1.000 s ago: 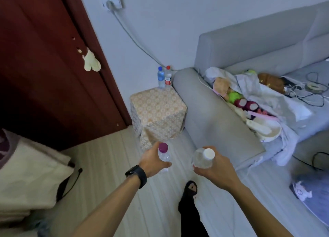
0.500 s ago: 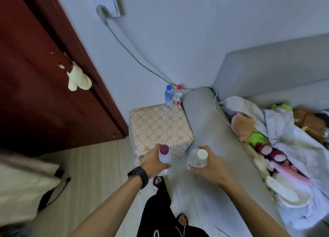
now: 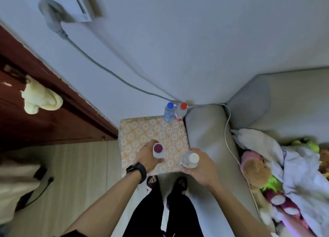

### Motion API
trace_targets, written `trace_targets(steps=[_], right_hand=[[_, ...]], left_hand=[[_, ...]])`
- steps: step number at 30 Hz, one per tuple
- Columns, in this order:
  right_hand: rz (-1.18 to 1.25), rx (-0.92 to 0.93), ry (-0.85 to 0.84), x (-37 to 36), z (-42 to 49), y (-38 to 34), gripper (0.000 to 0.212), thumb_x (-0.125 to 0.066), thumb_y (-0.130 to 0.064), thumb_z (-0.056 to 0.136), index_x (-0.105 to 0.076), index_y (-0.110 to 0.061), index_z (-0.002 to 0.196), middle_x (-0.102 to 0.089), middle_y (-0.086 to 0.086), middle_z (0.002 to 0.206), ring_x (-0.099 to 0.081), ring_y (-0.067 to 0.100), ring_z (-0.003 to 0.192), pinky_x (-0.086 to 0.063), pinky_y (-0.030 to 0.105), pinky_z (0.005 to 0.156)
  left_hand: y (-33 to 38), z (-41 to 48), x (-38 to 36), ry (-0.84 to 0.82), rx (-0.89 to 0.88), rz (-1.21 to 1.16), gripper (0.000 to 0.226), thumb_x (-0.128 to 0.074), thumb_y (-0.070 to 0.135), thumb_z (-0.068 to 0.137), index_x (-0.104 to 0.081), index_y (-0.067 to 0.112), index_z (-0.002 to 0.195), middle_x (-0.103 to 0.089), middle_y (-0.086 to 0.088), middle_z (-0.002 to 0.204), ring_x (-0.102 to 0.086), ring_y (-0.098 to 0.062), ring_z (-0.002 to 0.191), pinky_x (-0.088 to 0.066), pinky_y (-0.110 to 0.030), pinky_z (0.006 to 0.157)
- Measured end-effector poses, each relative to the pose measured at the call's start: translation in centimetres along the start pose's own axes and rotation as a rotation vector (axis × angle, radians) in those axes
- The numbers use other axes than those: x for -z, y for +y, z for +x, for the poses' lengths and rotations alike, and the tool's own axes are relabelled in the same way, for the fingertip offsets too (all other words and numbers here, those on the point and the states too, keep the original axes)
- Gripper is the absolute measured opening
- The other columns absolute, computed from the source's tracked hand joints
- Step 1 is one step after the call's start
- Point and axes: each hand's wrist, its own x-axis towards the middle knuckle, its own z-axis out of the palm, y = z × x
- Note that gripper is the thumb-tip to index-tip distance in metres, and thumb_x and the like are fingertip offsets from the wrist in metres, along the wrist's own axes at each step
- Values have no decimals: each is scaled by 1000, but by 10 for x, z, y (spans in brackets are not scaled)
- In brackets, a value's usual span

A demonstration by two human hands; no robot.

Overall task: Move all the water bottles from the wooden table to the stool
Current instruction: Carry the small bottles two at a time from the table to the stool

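Stool (image 3: 153,133), square-topped and covered in an orange-and-white floral cloth, stands against the pale wall, pressed up to the arm of the grey sofa (image 3: 204,130). At the stool's far corner, nearest the sofa and wall, two clear plastic bottles stand upright and touching: the blue-capped bottle (image 3: 169,112) and, on its sofa side, the red-capped bottle (image 3: 180,112).

Over the stool's near half, the left hand (image 3: 147,159) has its fingers wrapped round a clear plastic bottle with a purple cap (image 3: 158,151), held upright; I cannot tell whether its base touches the cloth. A black watch (image 3: 137,171) sits on that wrist. Above the stool's near corner by the sofa, the right hand (image 3: 199,167) grips a clear plastic bottle with a white cap (image 3: 189,160), also upright.

Below the stool's near edge stand the person's black-trousered legs and dark sandals. Away from the sofa, a dark red door meets the stool's far side.
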Motion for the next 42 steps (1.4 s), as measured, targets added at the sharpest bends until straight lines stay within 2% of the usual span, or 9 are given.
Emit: trace_targets(steps=[3,8,12,16,19,22,29,35,42], right_hand=[[-17,-29,-29,-1,46,8,65,-82,-52,64,-50,-42,119,-61,-10,116,-60,16,107,-48,34,83],[-15,-42,-73,1,126,36,69,-84,-45,71,-49,-36,129,-62,-10,120,-59,17,112,-38,25,81],[1,-26,-80,-6,180,53,66,-86,-37,72,-51,-34,129,-64,-12,112,-61,18,109,-41,26,80],[-11,39,-77,-13,219,62,68,-86,-35,74,-49,-32,131,-65,-9,118,-61,19,109,-45,27,83],[-22,85,-78,-19,246,67,71,-85,-37,74,-48,-28,133,-64,-7,123,-60,21,112,-50,33,88],[-38,134,-60,-27,271,68,71,-83,-34,78,-46,-22,137,-62,-2,129,-59,24,116,-44,28,86],[-33,185,-56,-37,297,70,74,-82,-28,80,-42,-19,141,-61,-1,131,-59,23,117,-42,24,85],[22,186,-10,-37,297,70,71,-81,-24,82,-42,-22,140,-65,-4,123,-59,19,113,-37,19,80],[-17,189,-1,-43,301,76,70,-80,-27,82,-42,-21,140,-63,-3,127,-60,22,113,-42,23,82]], left_hand=[[2,38,-12,43,91,-69,63,-83,34,76,-48,34,129,-69,1,102,-62,-21,83,-55,-36,72],[13,101,-44,42,133,-84,57,-81,36,78,-47,35,124,-71,1,93,-65,-19,76,-57,-36,65],[14,146,-69,42,146,-54,51,-74,37,84,-44,36,124,-69,4,89,-64,-18,73,-51,-30,57],[12,181,-89,89,159,-75,50,-72,35,86,-43,35,127,-69,3,92,-65,-21,77,-56,-37,65],[8,205,-102,129,177,-102,50,-66,34,91,-37,32,131,-69,2,92,-62,-16,69,-46,-29,55],[2,227,-112,167,185,-116,49,-61,30,95,-34,26,136,-70,-2,92,-61,-17,68,-45,-29,54],[-7,254,-121,178,65,-21,47,-60,29,97,-36,14,135,-67,-7,90,-62,-27,70,-49,-36,59],[-4,256,-127,240,92,-112,47,-64,25,95,-40,15,135,-67,-3,88,-57,-22,68,-37,-29,57],[-11,259,-128,230,73,-133,53,-66,26,93,-41,15,138,-70,-6,97,-61,-23,75,-39,-28,63]])
